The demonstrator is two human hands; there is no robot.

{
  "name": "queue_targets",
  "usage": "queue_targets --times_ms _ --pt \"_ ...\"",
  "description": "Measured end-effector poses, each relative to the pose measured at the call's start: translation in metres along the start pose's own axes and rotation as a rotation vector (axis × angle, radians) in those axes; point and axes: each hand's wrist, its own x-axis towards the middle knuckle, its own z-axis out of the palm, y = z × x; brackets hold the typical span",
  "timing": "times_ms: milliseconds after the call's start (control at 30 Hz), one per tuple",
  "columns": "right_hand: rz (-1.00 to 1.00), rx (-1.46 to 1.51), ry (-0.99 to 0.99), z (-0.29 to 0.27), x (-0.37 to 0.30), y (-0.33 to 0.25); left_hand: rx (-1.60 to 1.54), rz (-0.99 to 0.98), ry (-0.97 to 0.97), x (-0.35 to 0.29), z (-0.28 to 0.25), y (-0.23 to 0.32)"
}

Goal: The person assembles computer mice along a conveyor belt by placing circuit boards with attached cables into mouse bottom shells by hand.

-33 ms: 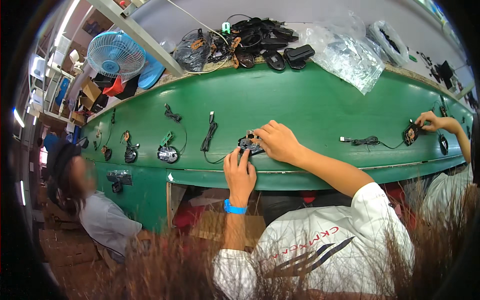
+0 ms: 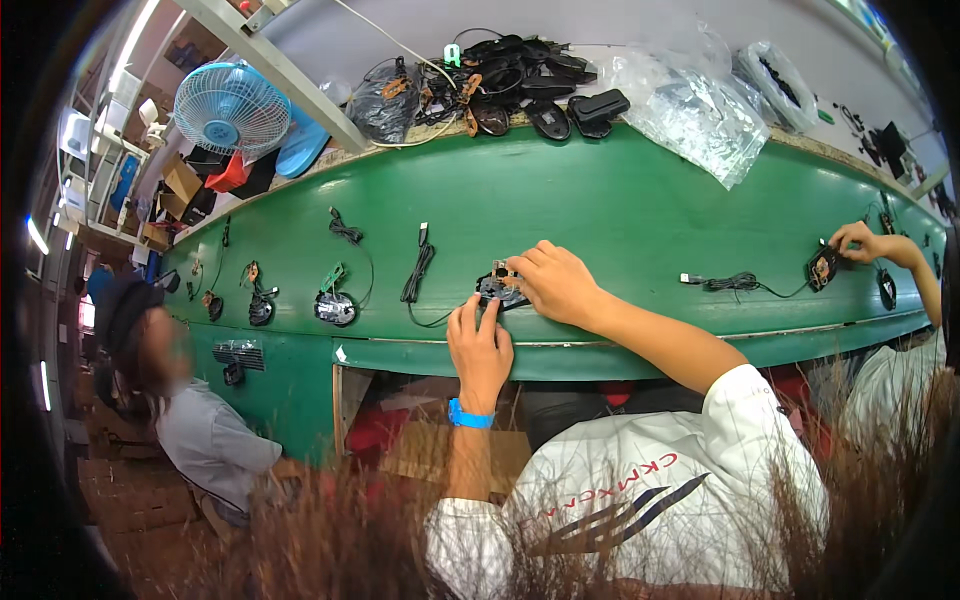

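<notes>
An opened wired computer mouse (image 2: pixel 489 289), its black base lying on the green bench, is between my two hands. My left hand (image 2: pixel 480 348), with a blue band on its wrist, holds the near edge of the base with its fingertips. From the right, my right hand (image 2: pixel 556 285) closes its fingers on the brown circuit board (image 2: pixel 503 270) in the mouse. My fingers hide part of the board and the base. The mouse's black cable (image 2: pixel 418 270) is bundled to the left, with its USB plug pointing away.
Several opened mice, one with a green board (image 2: pixel 334 310), lie leftward. Black mouse shells (image 2: pixel 520 85) and clear plastic bags (image 2: pixel 690 105) line the back shelf. At far right, a co-worker's hand (image 2: pixel 862 243) holds another mouse (image 2: pixel 822 268). A person (image 2: pixel 215 435) sits at left.
</notes>
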Motion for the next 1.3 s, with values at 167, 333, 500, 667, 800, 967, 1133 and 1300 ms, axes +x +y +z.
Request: queue_targets --times_ms 167,333,500,667,800,967,1133,1300 --pt "-0.002 -0.032 -0.072 -0.001 0.003 0.004 0.064 -0.007 -0.014 0.003 -0.003 0.008" --pt "-0.108 0.073 -0.1 -0.003 0.002 0.016 0.113 -0.037 -0.03 0.001 0.001 0.014" --pt "-0.201 0.049 -0.191 -0.012 0.003 0.024 0.139 -0.076 -0.04 0.0 0.003 0.021" --pt "-0.249 0.034 -0.215 -0.013 0.007 0.025 0.079 -0.087 -0.039 -0.001 0.001 0.019" --pt "-0.213 0.046 -0.202 -0.01 0.003 0.029 0.035 -0.105 0.0 -0.003 0.0 0.021" --pt "-0.175 0.106 -0.183 -0.01 0.001 0.028 0.044 -0.103 -0.028 -0.005 0.002 0.019" --pt "-0.174 0.081 -0.195 -0.01 0.0 0.029 0.044 -0.091 -0.047 -0.005 0.003 0.017" --pt "-0.187 0.054 -0.187 -0.008 -0.001 0.03 0.077 -0.068 -0.031 -0.004 0.002 0.019"
